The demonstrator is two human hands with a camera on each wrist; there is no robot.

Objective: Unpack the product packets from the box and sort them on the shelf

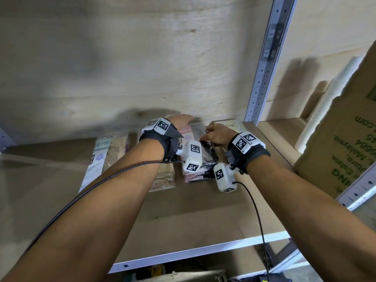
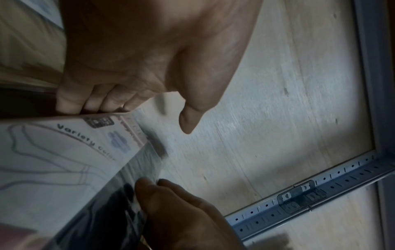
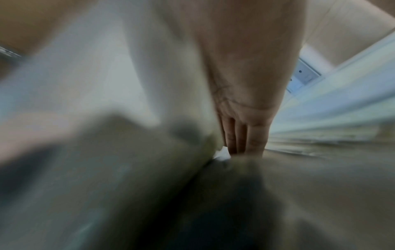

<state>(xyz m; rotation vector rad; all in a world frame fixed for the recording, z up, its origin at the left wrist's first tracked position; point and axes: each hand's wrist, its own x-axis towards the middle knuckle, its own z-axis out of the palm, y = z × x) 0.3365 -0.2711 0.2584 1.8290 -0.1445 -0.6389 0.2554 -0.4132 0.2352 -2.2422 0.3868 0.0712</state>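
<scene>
Both arms reach to the back of the wooden shelf (image 1: pixel 199 212), where the product packets lie in stacks against the plywood back wall (image 1: pixel 122 68). The left hand (image 1: pixel 179 121) is mostly hidden in the head view behind its own wrist strap and camera block; the left wrist view shows its fingers (image 2: pixel 72 99) curled over the far edge of a packet (image 2: pixel 53 152) printed "Variety", with the thumb (image 2: pixel 188 118) standing free of it. The right hand (image 1: pixel 215 133) comes in at the dark middle stack (image 1: pixel 205 155), and in the left wrist view its fingertips (image 2: pixel 149 187) pinch the clear plastic edge of that same packet. The right wrist view is heavily blurred: only straight fingers (image 3: pixel 245 137) pressed side by side can be made out, and what they touch cannot be told there. Further stacks sit to either side, a pale packet (image 1: pixel 97 159) at the left and a light one (image 1: pixel 230 126) behind the right hand, their print too smeared to read in full. A cardboard box (image 1: pixel 345 139) stands on the neighbouring bay, cut off by the frame edge, beyond the perforated metal upright (image 1: pixel 262 74).
</scene>
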